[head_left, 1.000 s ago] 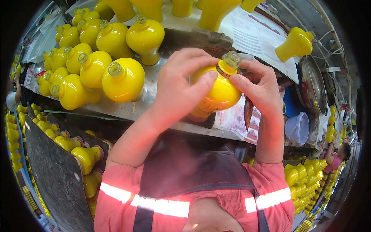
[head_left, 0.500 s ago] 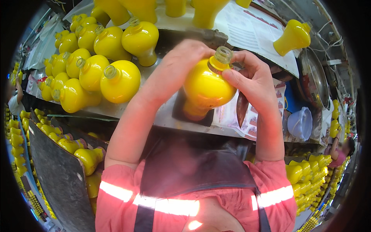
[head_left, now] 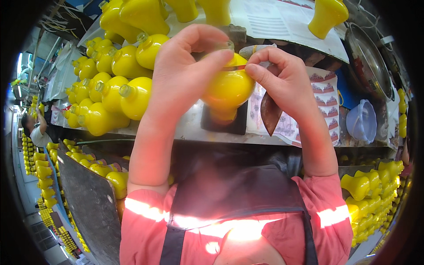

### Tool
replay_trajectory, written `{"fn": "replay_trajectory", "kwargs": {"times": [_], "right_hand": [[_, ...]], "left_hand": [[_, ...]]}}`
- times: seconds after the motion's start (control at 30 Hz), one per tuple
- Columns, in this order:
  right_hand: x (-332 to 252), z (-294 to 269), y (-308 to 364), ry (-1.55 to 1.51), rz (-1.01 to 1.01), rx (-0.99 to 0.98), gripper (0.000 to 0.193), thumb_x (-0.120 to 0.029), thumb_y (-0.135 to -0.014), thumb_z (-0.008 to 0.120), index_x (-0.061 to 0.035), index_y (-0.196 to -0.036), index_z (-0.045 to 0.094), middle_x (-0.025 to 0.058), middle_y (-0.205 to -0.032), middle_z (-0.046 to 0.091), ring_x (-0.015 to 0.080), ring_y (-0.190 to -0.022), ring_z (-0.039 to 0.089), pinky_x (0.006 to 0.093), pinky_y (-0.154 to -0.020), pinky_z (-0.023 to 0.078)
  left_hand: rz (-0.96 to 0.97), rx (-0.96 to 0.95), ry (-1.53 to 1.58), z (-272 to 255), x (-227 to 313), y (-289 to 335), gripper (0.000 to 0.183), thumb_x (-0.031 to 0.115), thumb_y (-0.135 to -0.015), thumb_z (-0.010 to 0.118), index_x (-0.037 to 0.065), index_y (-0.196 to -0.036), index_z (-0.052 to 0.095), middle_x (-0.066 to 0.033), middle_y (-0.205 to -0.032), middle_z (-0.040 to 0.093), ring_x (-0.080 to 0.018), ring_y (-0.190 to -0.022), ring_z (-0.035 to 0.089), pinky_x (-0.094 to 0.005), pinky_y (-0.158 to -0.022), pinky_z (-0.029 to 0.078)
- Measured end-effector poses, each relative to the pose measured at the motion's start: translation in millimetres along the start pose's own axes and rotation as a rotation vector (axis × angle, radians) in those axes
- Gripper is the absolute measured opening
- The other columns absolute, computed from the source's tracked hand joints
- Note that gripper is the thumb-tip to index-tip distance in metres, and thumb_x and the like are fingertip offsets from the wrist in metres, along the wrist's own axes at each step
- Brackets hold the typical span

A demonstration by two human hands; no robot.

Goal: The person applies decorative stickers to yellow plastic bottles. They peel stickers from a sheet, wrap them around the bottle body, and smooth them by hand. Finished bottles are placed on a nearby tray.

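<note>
A glossy yellow bottle (head_left: 229,90) with a clear glass neck stands upright, wide shoulder up, on a black pad (head_left: 238,126). Against its left shoulder and neck my left hand (head_left: 185,66) is curled, thumb in front and fingers behind. A narrow dark red strip (head_left: 234,68) crosses the shoulder; its left end disappears at my left thumb. My right hand (head_left: 280,73) pinches the strip's right end between thumb and forefinger. Below that palm hangs a brown pointed blade-like tool (head_left: 270,112), tucked in the hand, its upper part hidden.
Several yellow bottles (head_left: 137,98) crowd the bench on the left; others stand at the back. Printed label sheets (head_left: 326,99) lie on the right, near a pale purple bucket (head_left: 361,121) and a round metal pan (head_left: 366,62). Stacked bottles (head_left: 375,187) fill the lower right.
My left hand has shifted from behind the neck to the bottle's left side. A strip now shows stretched toward my right fingers, which sit slightly lower. The view has shifted slightly.
</note>
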State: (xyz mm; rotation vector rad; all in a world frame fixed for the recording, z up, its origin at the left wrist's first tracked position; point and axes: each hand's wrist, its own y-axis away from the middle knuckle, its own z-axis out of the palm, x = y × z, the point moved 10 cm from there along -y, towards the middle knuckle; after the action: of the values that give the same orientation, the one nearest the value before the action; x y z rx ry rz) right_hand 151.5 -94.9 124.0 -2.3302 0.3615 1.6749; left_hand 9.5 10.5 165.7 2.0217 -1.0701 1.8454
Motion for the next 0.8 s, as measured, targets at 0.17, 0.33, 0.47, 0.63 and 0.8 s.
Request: {"fn": "replay_trajectory", "kwargs": {"times": [0.17,0.33,0.47,0.63,0.8], "right_hand": [[-24,-3,10,0.084,-0.301,0.151,0.015,-0.012,-0.095,0.071,0.0020,-0.098,0.069,0.0006,-0.085,0.067,0.0022,-0.063,0.056,0.0213,-0.057,0.044],[-27,-6,8,0.192,-0.382,0.243,0.015,-0.012,-0.092,0.072,0.0025,-0.095,0.070,0.0054,-0.084,0.068,0.0064,-0.062,0.059,0.0236,-0.058,0.047],[-29,-4,1,0.230,-0.390,0.247,0.015,-0.013,-0.090,0.071,0.0018,-0.095,0.071,0.0080,-0.085,0.070,0.0103,-0.061,0.062,0.0266,-0.059,0.049],[-37,-2,-6,0.292,-0.416,0.191,0.016,-0.014,-0.088,0.072,0.0010,-0.093,0.072,0.0097,-0.082,0.070,0.0128,-0.061,0.063,0.0282,-0.059,0.050],[-40,-3,-11,0.311,-0.354,0.115,0.016,-0.014,-0.087,0.072,0.0012,-0.092,0.073,0.0102,-0.081,0.070,0.0133,-0.062,0.064,0.0283,-0.060,0.050]], "left_hand": [[-0.100,-0.029,0.172,4,-10,14,0.029,0.002,-0.090,0.072,-0.001,-0.118,0.068,-0.0052,-0.109,0.072,-0.0118,-0.102,0.065,-0.0277,-0.093,0.052],[0.000,-0.018,0.147,9,-8,22,0.036,0.001,-0.088,0.072,-0.001,-0.123,0.066,-0.0047,-0.116,0.070,-0.0125,-0.109,0.063,-0.0282,-0.099,0.049],[-0.003,0.000,0.136,9,-11,24,0.035,0.000,-0.088,0.073,-0.001,-0.122,0.066,-0.0049,-0.117,0.069,-0.0124,-0.111,0.062,-0.0282,-0.100,0.049],[0.002,0.015,0.122,9,-9,25,0.032,0.001,-0.087,0.074,-0.001,-0.118,0.068,-0.0047,-0.115,0.069,-0.0126,-0.109,0.063,-0.0277,-0.099,0.048],[0.121,0.062,-0.035,6,10,19,0.025,0.004,-0.082,0.079,0.001,-0.105,0.070,-0.0041,-0.105,0.070,-0.0126,-0.100,0.063,-0.0263,-0.093,0.049]]}}
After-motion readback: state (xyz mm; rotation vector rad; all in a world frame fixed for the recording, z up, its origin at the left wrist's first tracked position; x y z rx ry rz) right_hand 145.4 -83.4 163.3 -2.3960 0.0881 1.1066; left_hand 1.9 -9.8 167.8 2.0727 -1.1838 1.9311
